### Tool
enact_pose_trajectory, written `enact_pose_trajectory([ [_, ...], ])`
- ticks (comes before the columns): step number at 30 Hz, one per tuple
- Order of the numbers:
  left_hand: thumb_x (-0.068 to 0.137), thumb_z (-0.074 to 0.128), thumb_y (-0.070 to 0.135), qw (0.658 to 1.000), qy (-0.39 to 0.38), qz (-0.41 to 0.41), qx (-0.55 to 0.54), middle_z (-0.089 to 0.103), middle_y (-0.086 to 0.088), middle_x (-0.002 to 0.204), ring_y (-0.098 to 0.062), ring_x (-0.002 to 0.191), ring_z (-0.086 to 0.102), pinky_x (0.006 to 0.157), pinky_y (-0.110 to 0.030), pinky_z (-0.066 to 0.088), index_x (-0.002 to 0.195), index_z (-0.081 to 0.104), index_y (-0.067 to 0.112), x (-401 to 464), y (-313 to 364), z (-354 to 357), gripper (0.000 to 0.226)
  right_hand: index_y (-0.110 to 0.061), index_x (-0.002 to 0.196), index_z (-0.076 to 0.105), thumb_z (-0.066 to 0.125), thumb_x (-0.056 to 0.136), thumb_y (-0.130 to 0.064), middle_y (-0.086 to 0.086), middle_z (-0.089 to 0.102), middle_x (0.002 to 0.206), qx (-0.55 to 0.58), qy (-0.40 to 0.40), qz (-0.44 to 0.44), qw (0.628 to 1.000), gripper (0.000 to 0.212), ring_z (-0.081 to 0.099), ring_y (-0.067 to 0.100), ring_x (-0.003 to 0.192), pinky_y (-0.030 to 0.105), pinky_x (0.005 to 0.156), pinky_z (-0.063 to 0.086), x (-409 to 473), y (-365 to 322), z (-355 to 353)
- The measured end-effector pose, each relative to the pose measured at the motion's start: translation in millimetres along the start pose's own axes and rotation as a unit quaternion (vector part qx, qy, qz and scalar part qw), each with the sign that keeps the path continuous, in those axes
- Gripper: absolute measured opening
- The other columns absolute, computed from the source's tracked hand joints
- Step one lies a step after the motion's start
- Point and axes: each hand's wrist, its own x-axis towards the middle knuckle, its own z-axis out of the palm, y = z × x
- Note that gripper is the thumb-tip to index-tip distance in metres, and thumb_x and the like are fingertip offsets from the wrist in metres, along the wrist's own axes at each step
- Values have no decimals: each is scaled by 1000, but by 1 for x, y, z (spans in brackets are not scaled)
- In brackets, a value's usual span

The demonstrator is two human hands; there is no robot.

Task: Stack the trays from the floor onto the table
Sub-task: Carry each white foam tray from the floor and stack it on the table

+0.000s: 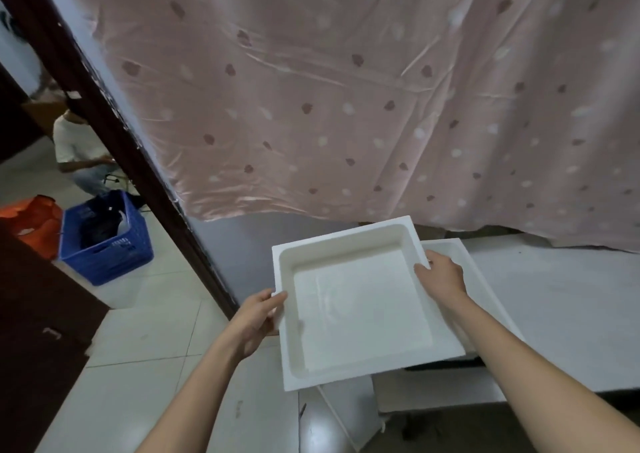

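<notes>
Carrying a white tray (363, 300) level above the table (571, 314) edge, the left hand (258, 317) and right hand (441, 276) grip opposite rims, fingers (420, 269) curled over each edge. Just beyond the right fingers a second tray (460, 251) already rests on the table. This looks like mid-transfer; next comes shifting right, squaring the corners and lowering it to nest.

table (571, 307): white, one tray (450, 246) on it | floor (145, 341): blue crate (107, 244)

Held tray (360, 300) matt white foam-like plastic; curtain (346, 88) satiny pink cloth; floor tiles (145, 331) glossy; crate (107, 241) blue plastic.
</notes>
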Motion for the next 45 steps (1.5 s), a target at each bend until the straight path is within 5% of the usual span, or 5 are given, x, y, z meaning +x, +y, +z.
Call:
enact_pose_trajectory([
  [11,94,64,8,999,48,5,23,73,-8,94,-16,71,66,75,-30,53,121,63,0,41,33,40,28,-25,116,68,51,87,-14,1,72,108,-71,-5,-72,995,36,61,28,103,25,77,38,32,-5,-51],
  [14,90,70,12,991,69,44,110,64,-8,117,-23,101,62,88,-32,45,121,62,5,51,42,45,32,-24,112,70,51,88,-14,2,72,103,-83,-4,-90,992,32,61,28,100,25,76,38,40,-11,-60],
  [17,86,74,17,971,50,89,214,57,-3,131,-24,122,57,93,-30,43,138,52,4,57,52,50,57,-27,107,70,49,89,-16,0,71,95,-90,-16,-97,991,30,59,25,94,26,73,38,47,-21,-67],
  [25,84,63,23,868,23,124,480,68,-4,84,-23,83,63,65,-32,52,98,71,16,61,74,75,17,-31,100,69,49,84,-19,-1,72,86,-157,-27,-172,972,29,63,26,86,34,80,49,67,-54,-85],
  [45,90,54,15,956,80,108,259,72,-6,98,-29,92,68,78,-46,56,91,71,8,49,58,98,19,-13,149,31,59,93,-28,8,36,154,-192,112,-184,957,65,26,28,144,42,116,26,70,-47,-86],
])
